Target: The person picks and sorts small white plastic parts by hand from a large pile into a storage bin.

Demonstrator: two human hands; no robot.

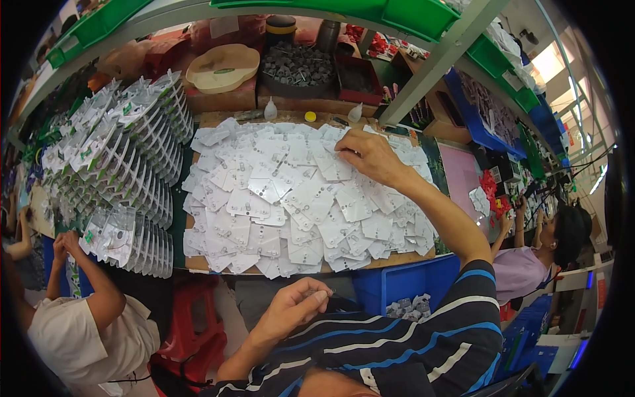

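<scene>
A broad heap of flat white plastic plates [268,188], many with small clear or metal bits on them, covers the worktable in front of me. My right hand [372,156] reaches over its far right part. Those fingers are curled down in a pinch close to the plates, and what they grip, if anything, is hidden. Nearer my body, below the table's front edge, my left hand [292,308] is closed, thumb against forefinger. Something tiny and greyish shows at its fingertips, too small to name.
Tall stacks of white panels [126,145] stand at the left. Behind the heap are a bin of dark small parts [297,65], a cream tray [223,68] and a yellow cap [310,116]. A blue crate [370,291] sits below the table. Other people work on both sides.
</scene>
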